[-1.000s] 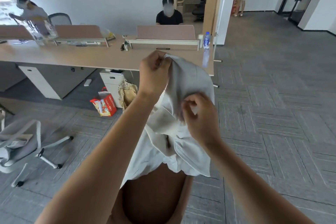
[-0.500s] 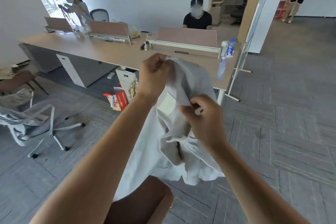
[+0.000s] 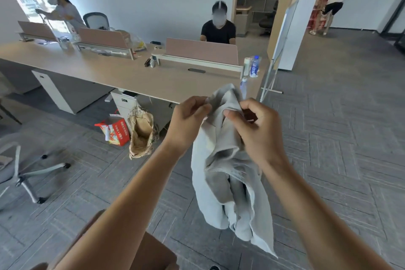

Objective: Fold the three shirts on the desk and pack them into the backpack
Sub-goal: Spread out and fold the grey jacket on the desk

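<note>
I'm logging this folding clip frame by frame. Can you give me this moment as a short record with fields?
garment: pale grey shirt, held up in the air, hanging bunched over the floor
left hand: pinches the shirt's top edge
right hand: grips the fabric beside it
fold state: not yet folded
desk: behind, apart from the shirt
backpack: cannot tell

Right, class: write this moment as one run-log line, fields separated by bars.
stage: shirt held up, unfolded | left hand: pinches pale grey shirt top edge | right hand: grips the shirt | shirt: hangs above floor
</note>
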The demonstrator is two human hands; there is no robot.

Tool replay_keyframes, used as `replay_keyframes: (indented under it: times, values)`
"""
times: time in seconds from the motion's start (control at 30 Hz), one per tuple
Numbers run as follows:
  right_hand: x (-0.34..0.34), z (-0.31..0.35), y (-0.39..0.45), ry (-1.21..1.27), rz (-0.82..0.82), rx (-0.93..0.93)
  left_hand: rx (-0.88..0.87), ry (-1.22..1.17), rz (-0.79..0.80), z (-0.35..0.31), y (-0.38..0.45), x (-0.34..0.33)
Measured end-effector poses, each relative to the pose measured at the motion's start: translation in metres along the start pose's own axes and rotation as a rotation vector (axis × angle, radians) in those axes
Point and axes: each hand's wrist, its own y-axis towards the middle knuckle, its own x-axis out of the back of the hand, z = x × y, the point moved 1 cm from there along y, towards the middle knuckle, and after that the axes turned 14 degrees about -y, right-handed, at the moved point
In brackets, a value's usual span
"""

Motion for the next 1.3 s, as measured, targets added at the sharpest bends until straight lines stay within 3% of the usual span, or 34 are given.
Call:
replay_keyframes:
  times: [0.23,0.3,0.47,0.67,0.83,0.97,1.17,1.3]
  values:
    - [-0.002,-0.056,0.093,-0.067,-0.088,-0.024,-0.087,-0.033,0.289,0.051,0.037,-0.018]
    - [-0.001,-0.071,0.120,-0.077,-0.083,-0.058,-0.108,-0.022,0.308,0.070,0.059,-0.023]
    - [-0.002,-0.102,0.179,-0.115,-0.062,-0.092,-0.063,-0.044,0.213,0.098,0.124,-0.043]
    - [-0.020,-0.146,0.232,-0.137,-0.010,-0.099,-0.201,0.017,0.113,0.083,0.194,-0.045]
    - [-0.052,-0.177,0.270,-0.084,0.112,-0.146,-0.222,0.107,0.059,0.068,0.247,-0.037]
    - [-0.073,-0.190,0.285,-0.007,0.302,-0.213,-0.233,0.151,-0.081,0.062,0.276,-0.034]
    - [-0.090,-0.201,0.272,0.071,0.323,-0.066,-0.257,0.296,-0.228,0.060,0.307,-0.048]
    - [-0.115,-0.224,0.281,-0.171,0.410,0.039,-0.273,0.344,-0.353,0.057,0.323,-0.055]
